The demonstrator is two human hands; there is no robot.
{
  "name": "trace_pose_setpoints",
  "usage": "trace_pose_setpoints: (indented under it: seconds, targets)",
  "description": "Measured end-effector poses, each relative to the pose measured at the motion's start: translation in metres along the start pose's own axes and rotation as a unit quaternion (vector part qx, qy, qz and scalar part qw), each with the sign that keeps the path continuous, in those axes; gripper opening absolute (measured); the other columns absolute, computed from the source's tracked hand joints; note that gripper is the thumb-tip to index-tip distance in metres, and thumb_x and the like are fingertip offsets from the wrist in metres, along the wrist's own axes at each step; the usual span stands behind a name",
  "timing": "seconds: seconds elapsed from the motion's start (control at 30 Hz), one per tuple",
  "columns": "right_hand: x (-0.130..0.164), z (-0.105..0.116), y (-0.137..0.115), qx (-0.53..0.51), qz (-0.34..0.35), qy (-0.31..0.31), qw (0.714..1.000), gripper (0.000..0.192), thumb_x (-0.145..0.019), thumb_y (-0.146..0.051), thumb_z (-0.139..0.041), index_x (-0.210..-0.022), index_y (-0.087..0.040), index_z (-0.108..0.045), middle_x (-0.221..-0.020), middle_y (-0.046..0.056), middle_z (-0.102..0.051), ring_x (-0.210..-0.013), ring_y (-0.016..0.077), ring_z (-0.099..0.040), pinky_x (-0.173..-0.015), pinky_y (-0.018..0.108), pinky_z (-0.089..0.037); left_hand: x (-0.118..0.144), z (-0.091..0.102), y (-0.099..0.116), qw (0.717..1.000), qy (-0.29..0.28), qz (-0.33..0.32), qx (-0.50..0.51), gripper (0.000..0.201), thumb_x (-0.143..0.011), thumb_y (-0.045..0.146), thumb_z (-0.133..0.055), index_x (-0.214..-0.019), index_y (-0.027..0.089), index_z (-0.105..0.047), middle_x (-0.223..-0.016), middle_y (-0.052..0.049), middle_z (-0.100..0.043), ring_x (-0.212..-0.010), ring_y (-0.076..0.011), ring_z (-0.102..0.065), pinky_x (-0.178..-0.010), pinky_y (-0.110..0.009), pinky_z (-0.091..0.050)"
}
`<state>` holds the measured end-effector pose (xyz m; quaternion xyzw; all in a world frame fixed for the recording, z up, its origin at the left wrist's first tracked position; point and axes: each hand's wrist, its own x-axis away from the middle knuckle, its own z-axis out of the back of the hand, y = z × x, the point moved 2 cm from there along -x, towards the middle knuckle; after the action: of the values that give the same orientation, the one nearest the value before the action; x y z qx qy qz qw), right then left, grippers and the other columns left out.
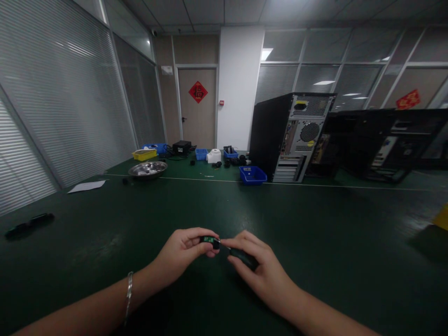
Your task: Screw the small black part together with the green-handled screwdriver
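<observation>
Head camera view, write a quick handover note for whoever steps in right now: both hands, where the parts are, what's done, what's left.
Left hand: pinching a small green-and-black part between thumb and fingers, held above the green table.
Right hand: gripping a dark-handled tool, likely a screwdriver, its tip meeting the small part.
Nearby: blue bin beside the computer tower; metal bowl and sheet of paper far left.
Done: part and tool are in hand and brought together.
Left: whether any screw is already in or out is too small to tell; check the part before continuing.
</observation>
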<state>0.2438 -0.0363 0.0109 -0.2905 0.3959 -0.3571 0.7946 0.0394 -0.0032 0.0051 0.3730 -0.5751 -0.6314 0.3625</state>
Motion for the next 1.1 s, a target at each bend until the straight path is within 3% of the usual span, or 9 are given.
trace_pose_setpoints:
  seconds: [0.27, 0.57, 0.8, 1.1]
  targets:
    - [0.000, 0.000, 0.000, 0.009, -0.009, -0.009, 1.000, 0.037, -0.089, -0.009, -0.059, -0.122, -0.025, -0.064, -0.097, 0.006, -0.061, -0.088, 0.0198, -0.061, -0.078, 0.032, -0.049, 0.004, -0.002, 0.010, 0.988, 0.001, -0.060, -0.142, 0.021, -0.085, 0.023, -0.064, -0.103, 0.019, -0.073, -0.100, -0.008, -0.069, -0.093, -0.0238, -0.067, -0.084, -0.036, -0.053]
    - [0.001, 0.000, -0.003, -0.008, -0.009, -0.002, 1.000, 0.038, -0.089, -0.007, -0.059, -0.122, -0.025, -0.065, -0.096, 0.005, -0.061, -0.089, 0.0189, -0.061, -0.078, 0.030, -0.048, 0.000, -0.002, 0.003, 1.000, -0.003, -0.008, -0.004, 0.021, -0.081, 0.020, -0.069, -0.102, 0.015, -0.071, -0.093, -0.007, -0.074, -0.085, -0.0208, -0.070, -0.082, -0.034, -0.054]
    - [0.001, -0.001, -0.002, -0.008, -0.010, -0.003, 1.000, 0.038, -0.088, -0.007, -0.058, -0.121, -0.025, -0.065, -0.095, 0.005, -0.061, -0.088, 0.0188, -0.061, -0.077, 0.030, -0.048, 0.002, -0.004, 0.002, 1.000, 0.002, -0.021, -0.003, 0.021, -0.080, 0.019, -0.070, -0.101, 0.016, -0.072, -0.098, -0.006, -0.071, -0.087, -0.0206, -0.069, -0.081, -0.033, -0.054]
    - [0.001, -0.001, -0.001, -0.012, -0.008, 0.006, 1.000, 0.036, -0.088, -0.009, -0.058, -0.120, -0.024, -0.066, -0.095, 0.005, -0.061, -0.088, 0.0192, -0.061, -0.077, 0.031, -0.049, 0.002, -0.007, 0.007, 0.999, -0.017, 0.024, 0.021, 0.024, -0.079, 0.024, -0.071, -0.101, 0.013, -0.071, -0.087, -0.007, -0.075, -0.080, -0.0206, -0.069, -0.078, -0.034, -0.053]
